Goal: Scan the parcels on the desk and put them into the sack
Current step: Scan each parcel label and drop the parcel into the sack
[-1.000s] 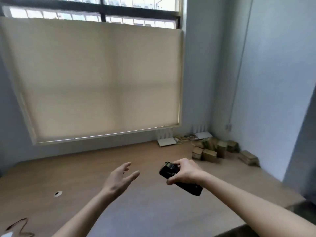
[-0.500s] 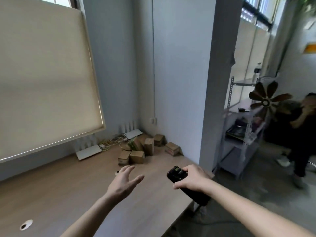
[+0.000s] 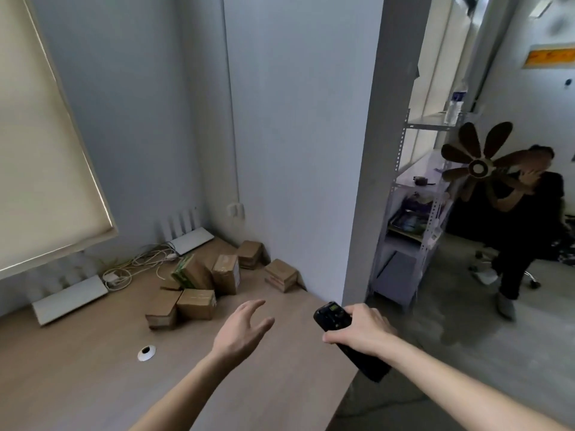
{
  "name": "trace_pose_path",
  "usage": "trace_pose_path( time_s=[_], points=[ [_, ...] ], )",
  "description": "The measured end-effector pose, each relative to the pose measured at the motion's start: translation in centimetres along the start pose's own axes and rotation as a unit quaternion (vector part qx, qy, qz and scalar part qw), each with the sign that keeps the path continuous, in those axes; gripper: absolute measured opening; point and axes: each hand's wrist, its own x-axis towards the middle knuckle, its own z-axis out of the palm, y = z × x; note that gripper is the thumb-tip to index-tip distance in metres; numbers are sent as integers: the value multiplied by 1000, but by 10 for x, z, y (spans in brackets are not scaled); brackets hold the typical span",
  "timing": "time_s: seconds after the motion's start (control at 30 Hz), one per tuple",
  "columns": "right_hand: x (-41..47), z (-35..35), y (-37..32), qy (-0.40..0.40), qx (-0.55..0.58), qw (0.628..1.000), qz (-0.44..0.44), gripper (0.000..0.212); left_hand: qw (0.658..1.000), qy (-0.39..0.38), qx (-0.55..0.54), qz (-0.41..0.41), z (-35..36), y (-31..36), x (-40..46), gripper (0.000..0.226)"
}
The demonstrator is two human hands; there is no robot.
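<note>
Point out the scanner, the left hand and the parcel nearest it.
scanner (image 3: 332,317): head view, on its top face by the small screen.
left hand (image 3: 241,332): head view, on its back.
nearest parcel (image 3: 197,303): head view, on its taped top.

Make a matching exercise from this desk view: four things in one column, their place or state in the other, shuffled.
Things:
1. scanner
2. left hand
3. parcels
4. cable grommet

Places or states:
A. piled near the wall corner
B. set in the desktop, left of the arm
C. gripped in the right hand
D. open, above the desk

Pairs: 1-C, 2-D, 3-A, 4-B
</note>
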Motion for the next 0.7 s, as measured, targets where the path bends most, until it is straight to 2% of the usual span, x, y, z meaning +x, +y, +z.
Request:
trace_pose_path(
  time_s=[0.2,0.3,0.43,0.6,0.7],
  points=[
    [117,8,-17,-15,15,999,32,57,999,-15,-10,-40,12,-25,115,71],
    [167,21,-18,-28,21,998,50,61,998,-20,-3,-56,23,-39,161,70],
    [239,43,-17,-63,25,996,64,62,996,-35,1,-84,42,-61,225,69],
    [338,81,-17,-117,41,990,67,50,993,-56,11,-103,62,-95,304,74],
    [394,107,-19,-137,70,986,70,52,991,-57,23,-119,73,-114,361,73]
  ],
)
